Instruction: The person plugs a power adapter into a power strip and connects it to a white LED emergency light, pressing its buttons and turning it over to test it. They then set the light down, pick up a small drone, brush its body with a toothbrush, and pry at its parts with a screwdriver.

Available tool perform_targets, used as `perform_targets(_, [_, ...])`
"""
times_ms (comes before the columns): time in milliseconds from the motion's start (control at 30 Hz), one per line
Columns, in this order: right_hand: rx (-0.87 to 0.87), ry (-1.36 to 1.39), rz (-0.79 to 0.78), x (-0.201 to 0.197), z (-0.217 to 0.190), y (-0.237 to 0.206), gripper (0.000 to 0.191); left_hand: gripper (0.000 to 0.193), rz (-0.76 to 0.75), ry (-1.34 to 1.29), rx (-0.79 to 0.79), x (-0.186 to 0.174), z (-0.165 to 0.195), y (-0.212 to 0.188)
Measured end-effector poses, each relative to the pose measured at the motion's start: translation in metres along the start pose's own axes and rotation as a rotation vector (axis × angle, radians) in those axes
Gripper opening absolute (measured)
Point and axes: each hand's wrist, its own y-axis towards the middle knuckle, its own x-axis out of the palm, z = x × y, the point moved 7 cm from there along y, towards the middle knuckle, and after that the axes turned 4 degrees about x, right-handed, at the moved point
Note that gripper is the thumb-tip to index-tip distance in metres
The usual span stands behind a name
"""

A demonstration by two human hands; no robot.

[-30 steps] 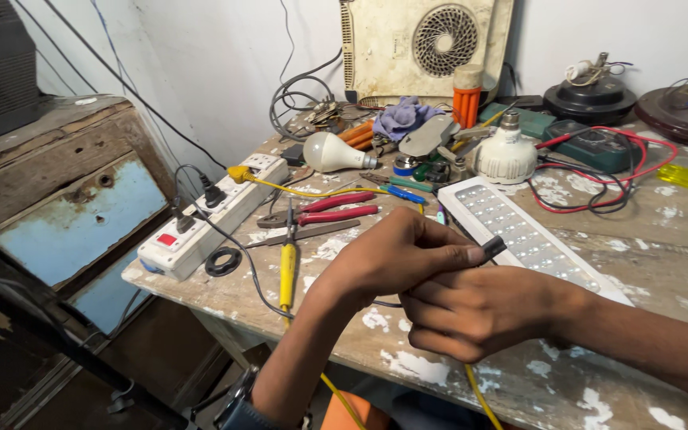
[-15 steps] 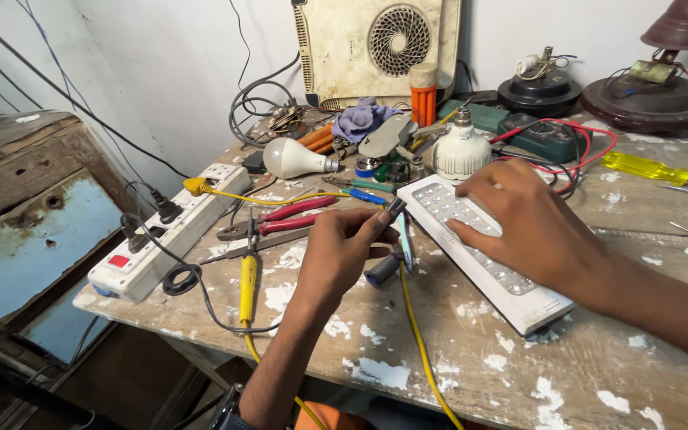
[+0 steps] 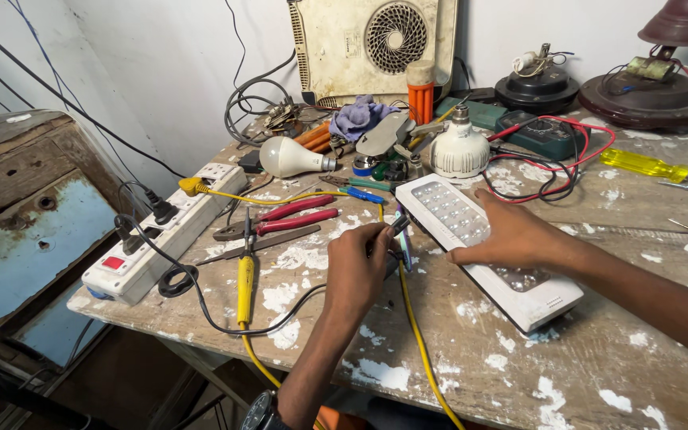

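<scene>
1. The left hand is closed, its fingertips pinching a small dark probe that a yellow wire leads to.
2. The probe tip sits just beside the near end of a white LED panel, which lies on the paint-flecked counter.
3. The right hand lies flat on the panel, fingers spread loosely, palm pressing it down.
4. Left of the left hand lie red pliers and a yellow-handled iron; further left is a white power strip.
5. Beyond both hands sit a bulb and a lamp head.
6. Well right of the right hand lies a yellow screwdriver.
</scene>
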Motion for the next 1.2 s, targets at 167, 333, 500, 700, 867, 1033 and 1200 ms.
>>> perform_targets(167, [0.115, 0.237, -0.106, 0.000, 0.002, -0.004, 0.084, 0.024, 0.098, -0.122, 0.144, -0.001, -0.001, 0.010])
perform_targets(333, [0.103, 0.500, -0.140, -0.019, -0.009, -0.012, 0.083, 0.023, 0.119, -0.253, 0.098, -0.003, 0.004, 0.019])
perform_targets(500, [-0.321, 0.755, -0.129, -0.040, -0.039, -0.019, 0.100, 0.022, 0.178, -0.420, 0.198, -0.020, 0.034, 0.017])
perform_targets(700, [-0.505, 0.820, -0.122, -0.042, -0.055, -0.024, 0.114, 0.021, 0.243, -0.374, 0.253, -0.046, 0.065, 0.012])
perform_targets(867, [-0.488, 0.870, -0.165, -0.040, -0.050, -0.022, 0.113, 0.018, 0.271, -0.219, 0.362, -0.061, 0.085, 0.009])
perform_targets(1033, [-0.421, 0.891, -0.152, -0.028, -0.031, -0.009, 0.092, 0.017, 0.272, -0.118, 0.411, -0.071, 0.091, 0.008])
perform_targets(1200, [-0.308, 0.948, -0.099, -0.018, -0.011, -0.002, 0.077, 0.017, 0.263, -0.115, 0.422, -0.074, 0.096, 0.010])
